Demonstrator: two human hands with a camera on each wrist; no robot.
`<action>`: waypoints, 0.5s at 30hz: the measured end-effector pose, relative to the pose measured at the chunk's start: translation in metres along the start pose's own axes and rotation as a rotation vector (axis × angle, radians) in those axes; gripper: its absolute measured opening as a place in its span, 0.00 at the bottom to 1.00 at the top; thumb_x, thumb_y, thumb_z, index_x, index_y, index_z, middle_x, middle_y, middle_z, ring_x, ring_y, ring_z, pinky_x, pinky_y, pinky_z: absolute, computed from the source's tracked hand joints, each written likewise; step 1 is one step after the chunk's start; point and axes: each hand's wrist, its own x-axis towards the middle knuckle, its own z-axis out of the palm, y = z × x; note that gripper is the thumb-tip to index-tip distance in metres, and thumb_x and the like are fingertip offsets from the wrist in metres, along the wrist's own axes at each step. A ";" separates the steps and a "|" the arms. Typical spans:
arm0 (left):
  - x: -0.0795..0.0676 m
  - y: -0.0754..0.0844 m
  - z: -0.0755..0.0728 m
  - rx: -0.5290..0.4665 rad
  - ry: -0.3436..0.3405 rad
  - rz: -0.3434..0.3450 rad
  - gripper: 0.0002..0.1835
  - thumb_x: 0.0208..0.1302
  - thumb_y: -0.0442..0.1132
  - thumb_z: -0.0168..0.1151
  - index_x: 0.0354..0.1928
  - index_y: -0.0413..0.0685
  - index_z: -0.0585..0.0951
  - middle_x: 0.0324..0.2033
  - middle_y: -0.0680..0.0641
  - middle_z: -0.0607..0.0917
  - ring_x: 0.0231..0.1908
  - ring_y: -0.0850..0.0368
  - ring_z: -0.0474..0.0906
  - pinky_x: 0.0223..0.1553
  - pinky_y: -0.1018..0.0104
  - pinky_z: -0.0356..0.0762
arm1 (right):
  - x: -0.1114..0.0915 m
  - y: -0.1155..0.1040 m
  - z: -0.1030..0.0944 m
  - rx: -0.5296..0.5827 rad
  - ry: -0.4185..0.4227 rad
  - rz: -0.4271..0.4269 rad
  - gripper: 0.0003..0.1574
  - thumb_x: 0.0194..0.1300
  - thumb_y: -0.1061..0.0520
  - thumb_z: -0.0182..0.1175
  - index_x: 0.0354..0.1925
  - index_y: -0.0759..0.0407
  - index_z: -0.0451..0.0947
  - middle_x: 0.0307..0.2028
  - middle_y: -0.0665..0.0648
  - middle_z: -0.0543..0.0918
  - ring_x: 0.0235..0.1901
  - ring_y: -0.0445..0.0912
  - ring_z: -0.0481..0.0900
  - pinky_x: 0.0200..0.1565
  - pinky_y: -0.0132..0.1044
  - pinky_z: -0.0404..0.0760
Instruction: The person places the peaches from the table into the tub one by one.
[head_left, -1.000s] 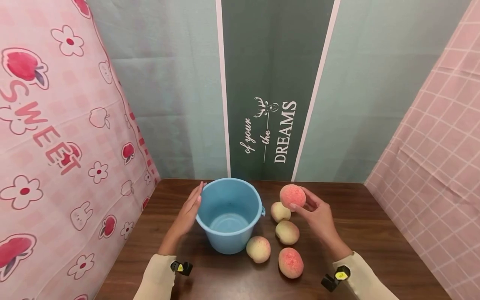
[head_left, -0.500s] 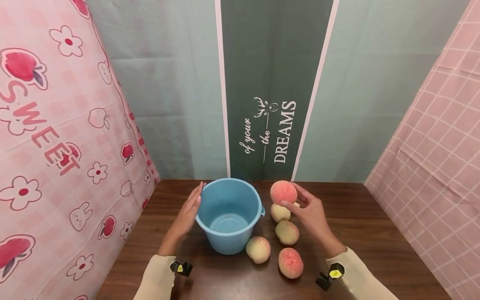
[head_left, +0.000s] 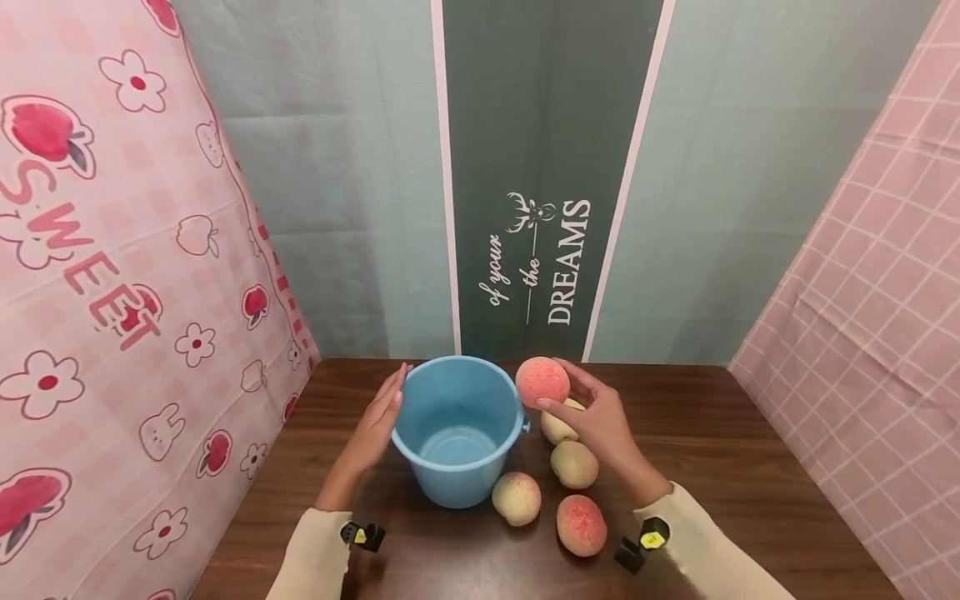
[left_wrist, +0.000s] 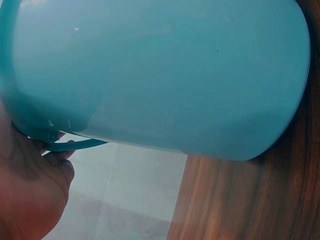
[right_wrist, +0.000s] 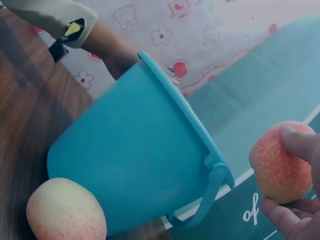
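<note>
Your right hand [head_left: 600, 419]: fingers pinching one red peach [head_left: 541, 381]. Blue bucket [head_left: 456, 486]: upright, left of and below them. Your left hand [head_left: 377, 423]: straight-fingered, against it.

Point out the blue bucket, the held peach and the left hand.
Blue bucket [right_wrist: 132, 150], right wrist view: middle of its outer wall.
Held peach [head_left: 542, 382], head view: its reddish side.
Left hand [head_left: 377, 427], head view: middle of the hand.

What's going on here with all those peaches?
A person's right hand holds a round, pinkish-red peach up beside a round blue plastic bucket; it isn't inside yet. The person's left hand rests against the opposite side of the bucket's rim. At least four more round, yellowish and pink peaches lie near the bucket on the brown wood-grain table.
</note>
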 end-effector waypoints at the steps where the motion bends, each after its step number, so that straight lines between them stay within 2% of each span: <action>1: 0.000 -0.002 0.000 -0.004 0.003 0.005 0.26 0.75 0.34 0.36 0.72 0.43 0.50 0.70 0.38 0.55 0.69 0.43 0.50 0.65 0.42 0.47 | 0.000 0.000 0.002 0.002 -0.005 0.000 0.43 0.47 0.40 0.72 0.62 0.38 0.70 0.57 0.46 0.76 0.56 0.46 0.74 0.52 0.50 0.75; 5: 0.002 -0.018 0.002 -0.018 0.021 0.019 0.27 0.75 0.31 0.36 0.73 0.47 0.51 0.70 0.40 0.56 0.69 0.44 0.51 0.64 0.41 0.46 | 0.001 -0.002 0.009 0.006 -0.028 0.001 0.44 0.46 0.40 0.73 0.62 0.39 0.70 0.56 0.46 0.77 0.56 0.45 0.75 0.51 0.48 0.76; 9: 0.004 -0.035 0.004 0.015 0.036 0.031 0.27 0.75 0.32 0.36 0.73 0.54 0.51 0.71 0.45 0.56 0.69 0.48 0.51 0.64 0.40 0.48 | 0.001 -0.005 0.014 0.020 -0.050 0.004 0.44 0.46 0.41 0.73 0.62 0.38 0.70 0.55 0.45 0.77 0.54 0.44 0.76 0.48 0.43 0.79; 15: 0.005 -0.039 0.005 0.040 0.050 0.050 0.26 0.76 0.35 0.36 0.73 0.56 0.52 0.71 0.47 0.57 0.70 0.50 0.51 0.65 0.41 0.48 | 0.004 -0.008 0.020 0.023 -0.080 -0.032 0.43 0.47 0.42 0.73 0.62 0.39 0.70 0.54 0.44 0.78 0.51 0.44 0.78 0.45 0.41 0.80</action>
